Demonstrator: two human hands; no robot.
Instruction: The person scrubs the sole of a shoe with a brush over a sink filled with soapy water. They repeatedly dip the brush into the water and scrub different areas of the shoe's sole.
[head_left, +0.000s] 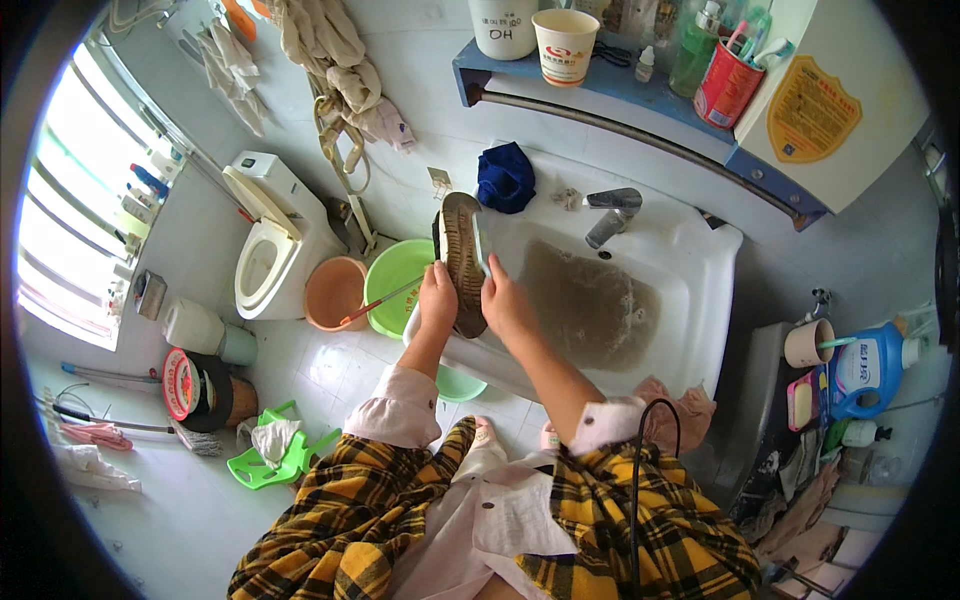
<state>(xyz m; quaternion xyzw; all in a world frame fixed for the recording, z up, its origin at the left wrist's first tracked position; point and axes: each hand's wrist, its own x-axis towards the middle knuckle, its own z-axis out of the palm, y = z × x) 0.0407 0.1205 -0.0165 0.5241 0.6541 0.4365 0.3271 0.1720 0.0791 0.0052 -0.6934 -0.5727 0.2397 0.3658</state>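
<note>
A shoe (459, 240) is held up over the left rim of the white washbasin (694, 277), its brown ridged sole turned towards me. My left hand (437, 300) grips it by its left side. In my right hand (510, 304) is a pale scrubbing brush (481, 234), lying along the sole's right edge; the bristles are hard to make out. Murky brown water (585, 311) with some suds stands in the basin. A dark blue cloth (506, 177) rests on the basin's back left corner, left of the faucet (615, 214).
Left of the basin are a green tub (397, 262), an orange bucket (336, 289) and a toilet (266, 259). A blue shelf (517, 67) with cups and bottles overhangs the back. At right stand a blue detergent bottle (862, 375) and a washing machine (757, 382). A black cable (637, 480) hangs before me.
</note>
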